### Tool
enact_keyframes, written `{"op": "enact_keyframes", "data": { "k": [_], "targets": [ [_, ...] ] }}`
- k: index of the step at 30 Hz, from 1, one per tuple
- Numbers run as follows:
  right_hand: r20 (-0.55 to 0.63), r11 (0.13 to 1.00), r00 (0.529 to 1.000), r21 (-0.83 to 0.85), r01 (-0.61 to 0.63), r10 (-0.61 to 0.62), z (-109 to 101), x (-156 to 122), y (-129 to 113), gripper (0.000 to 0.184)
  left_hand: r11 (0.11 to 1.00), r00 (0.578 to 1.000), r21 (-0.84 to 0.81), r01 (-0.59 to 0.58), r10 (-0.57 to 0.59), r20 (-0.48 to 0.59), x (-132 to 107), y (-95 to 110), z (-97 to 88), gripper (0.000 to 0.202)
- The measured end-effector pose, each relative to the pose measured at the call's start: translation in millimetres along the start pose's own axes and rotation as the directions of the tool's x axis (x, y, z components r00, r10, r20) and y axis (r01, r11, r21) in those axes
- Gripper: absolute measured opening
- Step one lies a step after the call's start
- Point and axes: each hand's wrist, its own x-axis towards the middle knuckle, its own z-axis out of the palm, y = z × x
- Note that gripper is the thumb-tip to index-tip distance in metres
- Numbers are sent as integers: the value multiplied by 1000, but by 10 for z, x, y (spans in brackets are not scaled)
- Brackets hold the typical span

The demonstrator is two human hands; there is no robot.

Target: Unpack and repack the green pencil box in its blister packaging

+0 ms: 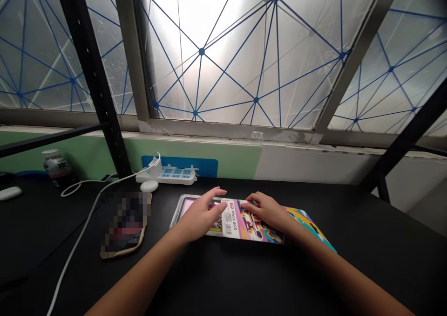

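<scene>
A flat, colourful package (247, 227) lies on the black desk, with a white label reading "PENCIL BOX" (229, 223). From its left end a clear plastic tray (177, 211) sticks out, and a bright printed panel (310, 220) extends at its right end. My left hand (200, 216) is over the left part, its thumb and fingers apart; whether it touches the package I cannot tell. Bent fingers of my right hand (267, 209) rest at the package's far edge, just right of the label, and appear to grip it. The right forearm covers part of the printed panel.
Left of the package lies a phone-shaped thing (127, 227), its face blurred. A power strip (178, 175) with a white plug and cable (87, 227) stands by the wall. Farther left are a bottle (57, 167) and a white mouse-like object (10, 193). Black frame posts (94, 83) flank the desk.
</scene>
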Motion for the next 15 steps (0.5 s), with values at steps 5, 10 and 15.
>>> {"op": "enact_keyframes", "data": {
  "k": [5, 10, 15],
  "targets": [
    [92, 999, 995, 42, 33, -37, -191, -70, 151, 51, 997, 940, -74, -34, 7, -342, 109, -124, -184, 21],
    [268, 996, 963, 88, -15, -9, -429, -93, 474, 63, 983, 903, -181, 25, -100, -417, 166, -237, -235, 28],
    [275, 998, 961, 60, -12, -6, -443, -27, 554, 68, 959, 878, -281, 33, -162, -450, 176, -243, -208, 32]
  ]
}}
